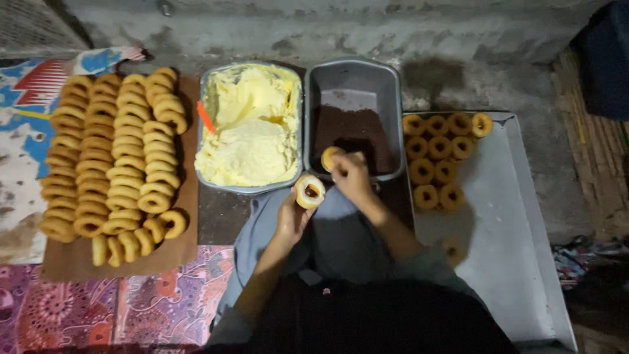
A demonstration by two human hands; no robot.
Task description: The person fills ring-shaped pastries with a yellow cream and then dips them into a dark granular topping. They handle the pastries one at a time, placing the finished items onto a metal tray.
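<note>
In the head view, a cream-coated doughnut point(310, 191) is gripped by the left hand point(293, 216). A second doughnut point(329, 157) is pinched in the right hand point(351, 176), over the near edge of the grey tin of dark brown powder point(354, 134). Just beyond the left hand stands a tin of yellow cream point(249, 128). Far left of the hands, plain doughnuts point(111, 157) are stacked on brown paper point(187, 216). To the right, finished doughnuts point(439, 154) lie on a metal tray point(517, 216).

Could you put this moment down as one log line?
left hand: holds cream-topped doughnut | right hand: holds doughnut half over brown-powder pan | cream tub beside
</note>
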